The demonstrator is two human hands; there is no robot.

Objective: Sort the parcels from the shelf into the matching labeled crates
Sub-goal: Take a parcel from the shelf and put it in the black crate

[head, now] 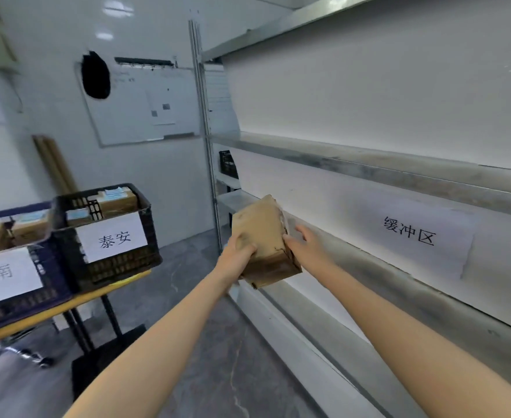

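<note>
A brown cardboard parcel (263, 236) is held in the air in front of the metal shelf (368, 170), tilted with one end toward me. My left hand (237, 251) grips its left side with the thumb curled over the top. My right hand (305, 242) holds its right side, fingers spread along the edge. To the left, a black crate (109, 267) labeled 泰安 stands on a table and holds several parcels. Beside it a blue crate (13, 297) with a label ending in 南 also holds parcels.
The shelf boards on the right look bare, with a paper sign 缓冲区 (411, 233) on the back wall. A dark bag (228, 164) stands at the shelf's far end. The crates rest on a yellow-edged table (67, 303). A whiteboard (145, 107) hangs behind.
</note>
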